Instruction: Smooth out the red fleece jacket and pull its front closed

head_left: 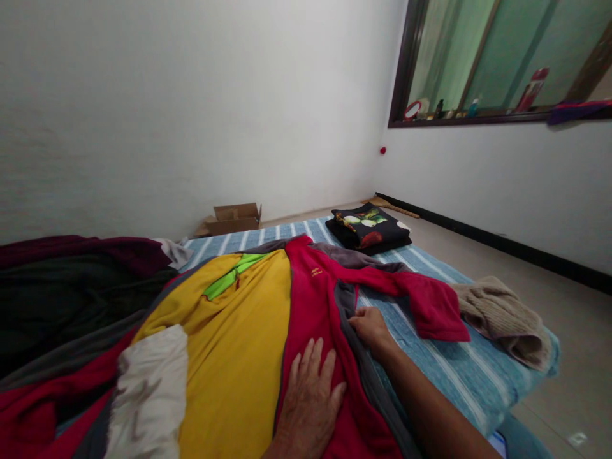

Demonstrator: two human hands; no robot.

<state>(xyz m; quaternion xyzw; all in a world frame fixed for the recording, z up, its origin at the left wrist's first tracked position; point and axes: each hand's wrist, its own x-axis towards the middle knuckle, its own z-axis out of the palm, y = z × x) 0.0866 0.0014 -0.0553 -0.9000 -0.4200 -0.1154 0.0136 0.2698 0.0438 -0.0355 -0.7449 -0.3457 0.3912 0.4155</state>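
Note:
A red jacket with a yellow lining and grey trim lies spread on the bed, its front partly folded open. Flat on the red front panel rests my left hand, fingers stretched out. My right hand pinches the grey side edge of the jacket near the armpit. One red sleeve reaches out to the right, and a bright green patch shows on the yellow lining. A crumpled white cloth lies over the jacket's left side.
Dark clothes are heaped at the left. A folded black printed cloth sits at the bed's far end, and a beige ribbed cloth at the right edge. Striped blue bedding covers the bed. Beyond stands a cardboard box by the wall.

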